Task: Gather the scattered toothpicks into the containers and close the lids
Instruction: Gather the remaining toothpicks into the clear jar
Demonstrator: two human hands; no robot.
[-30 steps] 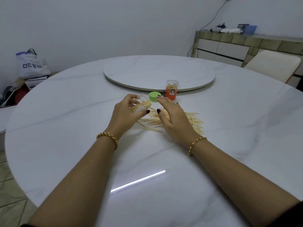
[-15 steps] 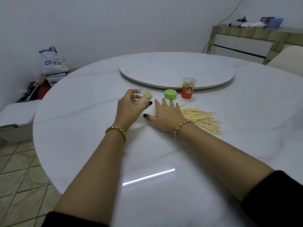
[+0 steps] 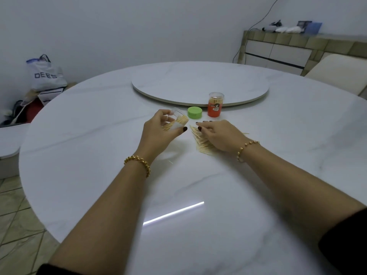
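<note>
Left hand (image 3: 158,132) is closed around a clear container (image 3: 177,121), held tilted just above the table (image 3: 99,135), mouth pointing right; toothpicks are seen inside it. Right hand (image 3: 220,135) is laid palm-down on the toothpick pile (image 3: 200,141), fingers curled loosely over the sticks; whether any are actually pinched cannot be told. The pile is fanned out on the table just right of the left hand, partly hidden under the right hand, with a few stray sticks showing past it on the right.

Green lid (image 3: 195,112) is set flat on the table just beyond the hands. Orange container (image 3: 215,105) is stood upright just beside the lid, to its right, toothpicks visible through the clear top; it is placed near the edge of the turntable (image 3: 198,84) at the table's centre. A gold bracelet is worn on each wrist.
</note>
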